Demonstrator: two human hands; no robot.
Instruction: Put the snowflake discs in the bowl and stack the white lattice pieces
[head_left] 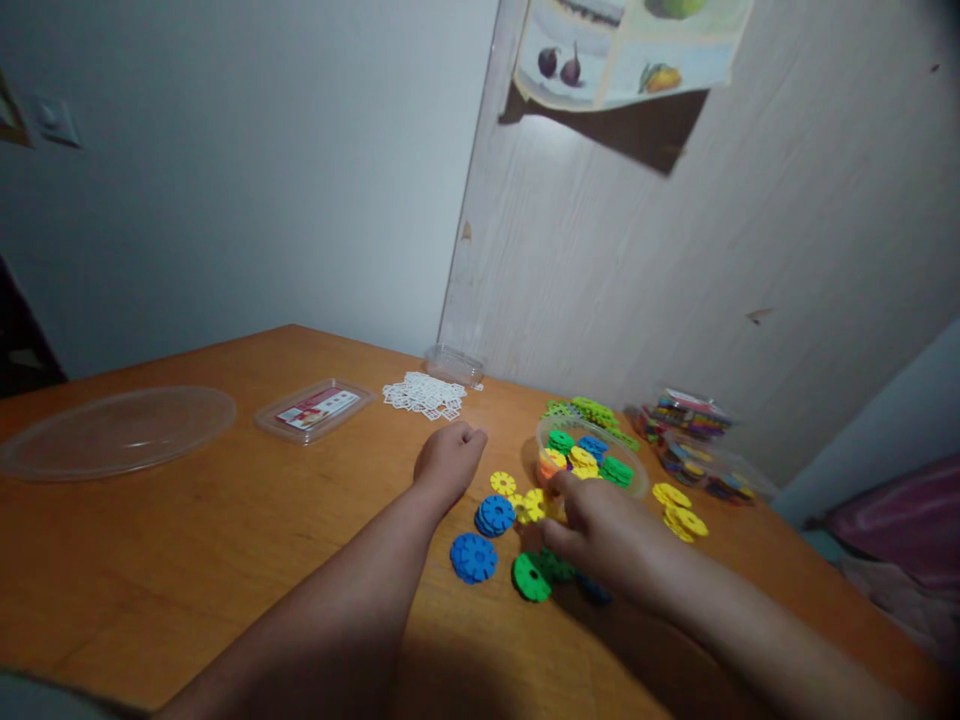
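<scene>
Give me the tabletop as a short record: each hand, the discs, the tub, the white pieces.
Left hand: left hand, curled; contents hidden
Right hand: right hand, at loose yellow discs; grip unclear
Blue discs: two piles left of green discs
Tub: round clear tub, holding multicoloured discs
White pieces: heap before a clear container

It looks like a home: wooden desk [247, 540], fruit poster [630, 50] on the far wall [615, 260], wall fitting [54, 120] at far left, pink fabric [907, 530] at right.
</scene>
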